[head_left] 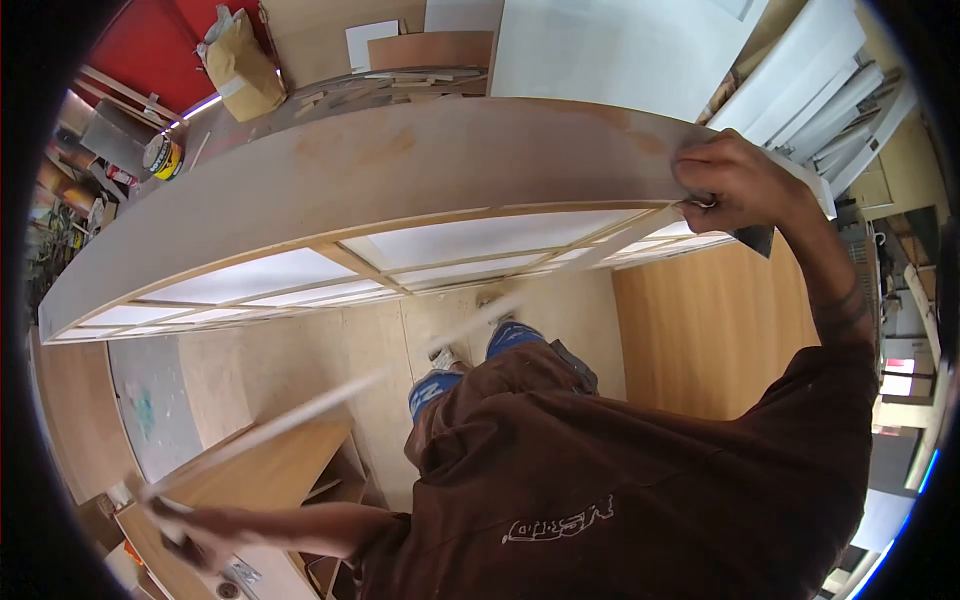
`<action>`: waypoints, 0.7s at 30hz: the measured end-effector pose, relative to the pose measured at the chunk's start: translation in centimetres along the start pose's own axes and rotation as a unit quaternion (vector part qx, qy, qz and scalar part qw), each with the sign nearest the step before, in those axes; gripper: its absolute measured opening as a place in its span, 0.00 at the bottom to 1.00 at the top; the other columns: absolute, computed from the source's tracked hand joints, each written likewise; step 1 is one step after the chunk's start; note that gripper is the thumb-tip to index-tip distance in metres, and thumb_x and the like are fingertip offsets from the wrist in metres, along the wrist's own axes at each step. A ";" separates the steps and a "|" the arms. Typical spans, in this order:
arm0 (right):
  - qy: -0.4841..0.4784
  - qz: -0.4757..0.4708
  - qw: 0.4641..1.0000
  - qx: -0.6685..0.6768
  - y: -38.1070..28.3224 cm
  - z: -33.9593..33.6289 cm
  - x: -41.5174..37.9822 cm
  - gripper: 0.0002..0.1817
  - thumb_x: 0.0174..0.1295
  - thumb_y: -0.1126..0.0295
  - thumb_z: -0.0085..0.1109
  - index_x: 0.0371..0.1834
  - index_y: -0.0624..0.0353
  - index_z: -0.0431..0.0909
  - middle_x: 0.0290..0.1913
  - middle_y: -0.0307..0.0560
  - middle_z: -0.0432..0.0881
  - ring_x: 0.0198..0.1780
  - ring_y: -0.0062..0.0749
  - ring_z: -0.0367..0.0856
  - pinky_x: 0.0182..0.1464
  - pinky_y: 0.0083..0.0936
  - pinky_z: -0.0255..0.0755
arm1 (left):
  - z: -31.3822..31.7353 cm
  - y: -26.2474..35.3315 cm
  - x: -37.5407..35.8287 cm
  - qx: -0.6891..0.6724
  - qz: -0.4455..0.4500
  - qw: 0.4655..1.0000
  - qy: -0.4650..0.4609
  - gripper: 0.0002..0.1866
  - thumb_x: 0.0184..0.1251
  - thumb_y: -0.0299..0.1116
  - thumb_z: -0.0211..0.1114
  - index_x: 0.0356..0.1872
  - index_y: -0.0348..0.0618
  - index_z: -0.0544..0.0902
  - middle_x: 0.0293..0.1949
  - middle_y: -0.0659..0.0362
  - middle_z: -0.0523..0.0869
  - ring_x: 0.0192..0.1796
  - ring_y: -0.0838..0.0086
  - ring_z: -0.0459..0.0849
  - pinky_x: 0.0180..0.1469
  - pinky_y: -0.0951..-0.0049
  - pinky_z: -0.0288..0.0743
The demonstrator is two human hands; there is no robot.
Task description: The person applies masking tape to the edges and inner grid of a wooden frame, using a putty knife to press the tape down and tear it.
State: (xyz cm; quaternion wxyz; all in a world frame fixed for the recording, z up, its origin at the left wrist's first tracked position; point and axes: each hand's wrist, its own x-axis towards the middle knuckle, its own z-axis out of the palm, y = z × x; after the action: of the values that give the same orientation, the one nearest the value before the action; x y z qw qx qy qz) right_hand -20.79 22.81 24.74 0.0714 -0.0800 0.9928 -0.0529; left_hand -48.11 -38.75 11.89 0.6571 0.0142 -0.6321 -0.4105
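Note:
A large grey door-like panel [480, 160] stands on edge across the view, with a wooden lattice frame [375, 268] along its lower side. At the panel's right end, my right hand [735, 180] is closed in a fist around a dark triangular blade [757, 240], like a putty knife; its handle is hidden. A long, pale, blurred strip [290, 420] runs diagonally from near my right hand down to my left hand [195, 535]. Low at the left, my left hand is smeared by motion, its fingers curled at the strip's end.
A brown paper sack [245, 75] and a paint can [163, 157] stand beyond the panel at the upper left. White boards [800, 70] lean at the upper right. An open wooden cabinet [290, 465] is beside my left arm. A wood-grain board [700, 330] lies to the right.

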 end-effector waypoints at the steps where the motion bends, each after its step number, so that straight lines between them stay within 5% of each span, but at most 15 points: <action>1: -0.002 0.001 1.000 -0.003 0.1 0.0 -0.1 0.16 0.55 0.70 0.77 0.29 0.62 0.74 0.28 0.51 0.74 0.30 0.52 0.79 0.33 0.45 0.73 | 1.5 -0.6 -0.2 0.021 -0.069 0.997 -0.033 0.19 0.58 0.37 0.89 0.36 0.28 0.92 0.36 0.54 0.96 0.35 0.76 0.90 0.42 0.75 0.86; 2: -0.003 0.003 1.000 -0.006 0.2 0.1 -0.1 0.16 0.55 0.70 0.77 0.29 0.62 0.74 0.28 0.51 0.74 0.30 0.52 0.79 0.33 0.45 0.73 | 3.5 -0.4 -0.4 -0.070 -0.116 0.986 -0.101 0.17 0.60 0.35 0.88 0.37 0.29 0.93 0.39 0.53 0.96 0.39 0.76 0.92 0.45 0.75 0.87; 4: 0.001 -0.002 1.000 -0.004 0.4 0.2 -0.3 0.17 0.55 0.69 0.77 0.30 0.63 0.74 0.28 0.51 0.74 0.30 0.52 0.79 0.33 0.45 0.73 | 5.7 -0.9 -1.5 0.064 -0.190 0.966 -0.162 0.22 0.58 0.44 0.89 0.39 0.34 0.94 0.43 0.53 0.97 0.42 0.71 0.95 0.48 0.73 0.90; 8: 0.007 0.002 1.000 0.013 0.2 0.1 -0.3 0.17 0.55 0.68 0.78 0.30 0.63 0.74 0.28 0.52 0.75 0.30 0.54 0.78 0.34 0.45 0.73 | 10.6 -4.1 -3.0 0.004 -0.034 0.981 -0.193 0.18 0.57 0.38 0.90 0.29 0.33 0.92 0.34 0.54 0.96 0.32 0.79 0.91 0.40 0.77 0.87; 15: 0.013 0.019 1.000 0.006 0.1 0.2 -0.5 0.19 0.58 0.68 0.78 0.28 0.63 0.72 0.26 0.54 0.72 0.28 0.54 0.77 0.32 0.44 0.70 | 12.2 0.2 -4.8 0.129 -0.085 0.957 -0.245 0.24 0.58 0.48 0.89 0.31 0.32 0.94 0.32 0.63 0.97 0.28 0.85 0.88 0.34 0.81 0.81; 21: 0.006 0.021 0.999 0.023 0.0 0.2 -0.3 0.19 0.58 0.68 0.77 0.28 0.64 0.72 0.26 0.54 0.72 0.28 0.54 0.77 0.32 0.44 0.68 | 12.6 0.6 -4.9 0.093 -0.046 0.966 -0.238 0.23 0.58 0.48 0.89 0.31 0.33 0.95 0.32 0.61 0.97 0.25 0.85 0.86 0.32 0.80 0.80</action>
State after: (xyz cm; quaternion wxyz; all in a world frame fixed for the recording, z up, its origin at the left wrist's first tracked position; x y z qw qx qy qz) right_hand -20.47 22.87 24.53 0.0679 -0.0574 0.9932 -0.0747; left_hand -57.75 -29.35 10.70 0.4636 0.0059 -0.8044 -0.3715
